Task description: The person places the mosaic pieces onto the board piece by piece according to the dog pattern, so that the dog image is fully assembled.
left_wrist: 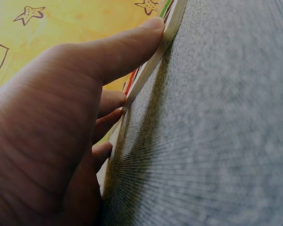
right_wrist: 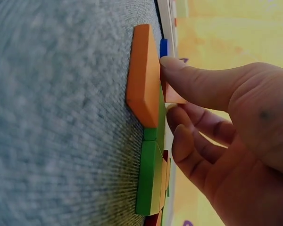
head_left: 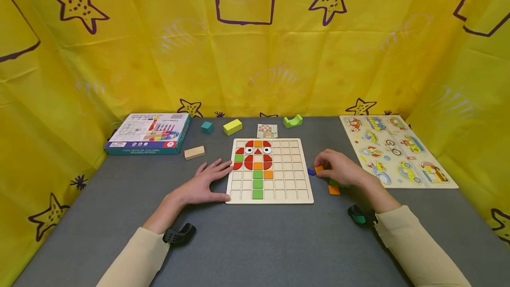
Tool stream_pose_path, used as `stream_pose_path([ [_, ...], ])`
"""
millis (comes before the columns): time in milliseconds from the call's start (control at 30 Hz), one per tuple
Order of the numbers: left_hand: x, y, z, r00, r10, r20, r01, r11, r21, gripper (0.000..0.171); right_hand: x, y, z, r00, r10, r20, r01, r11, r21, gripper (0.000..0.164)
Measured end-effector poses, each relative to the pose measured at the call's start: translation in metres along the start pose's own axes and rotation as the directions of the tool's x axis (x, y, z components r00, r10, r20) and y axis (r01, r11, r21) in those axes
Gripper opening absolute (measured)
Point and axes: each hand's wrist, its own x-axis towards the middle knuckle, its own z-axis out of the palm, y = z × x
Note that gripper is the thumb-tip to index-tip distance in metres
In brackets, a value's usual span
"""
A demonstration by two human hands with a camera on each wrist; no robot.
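A square wooden grid board (head_left: 287,185) lies at the middle of the table, partly filled with red, green and orange tiles and two eye pieces. My left hand (head_left: 205,185) is spread at the board's left side, its thumb (left_wrist: 132,49) and fingertips touching the edge. To the right of the board, my right hand (head_left: 340,167) pinches an orange tile (head_left: 318,170) between thumb and fingers. A blue piece (head_left: 311,172) lies just beside that tile. Under and near the hand are green tiles (right_wrist: 149,179) and a loose orange tile (head_left: 334,190); the hand partly hides the pile.
A small picture card (head_left: 267,130) lies behind the board, near a green arch block (head_left: 293,121), a yellow block (head_left: 233,127), a teal block (head_left: 206,127) and a plain wooden block (head_left: 194,153). A toy box (head_left: 147,134) sits back left, a picture puzzle board (head_left: 398,152) at right.
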Motion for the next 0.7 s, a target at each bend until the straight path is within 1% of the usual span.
stream_pose_path([
  [100, 0.0, 0.0, 0.0, 1.0, 0.001, 0.0, -0.001, 1.0, 0.005, 0.092, 0.0, 0.0, -0.001, 1.0, -0.013, -0.006, 0.013, 1.0, 0.007, 0.015],
  [200, 0.0, 0.0, -0.001, 1.0, 0.004, -0.001, -0.004, 1.0, 0.005, 0.092, -0.001, -0.001, -0.005, 1.0, -0.02, -0.014, 0.021, 0.999, 0.028, 0.012],
  [367, 0.0, 0.003, -0.003, 1.0, 0.002, -0.001, -0.002, 1.0, -0.002, 0.091, -0.002, -0.003, -0.009, 0.999, -0.026, -0.042, 0.029, 0.998, 0.064, 0.01],
  [533, 0.0, 0.002, -0.002, 1.0, 0.001, 0.004, -0.001, 1.0, -0.002, 0.092, 0.006, -0.015, -0.003, 0.998, -0.048, -0.046, 0.053, 0.994, 0.096, 0.009],
  [700, 0.0, 0.001, -0.001, 1.0, 0.001, 0.002, -0.001, 1.0, -0.001, 0.091, 0.018, -0.03, 0.007, 0.998, -0.054, -0.022, 0.057, 0.99, 0.128, 0.009],
])
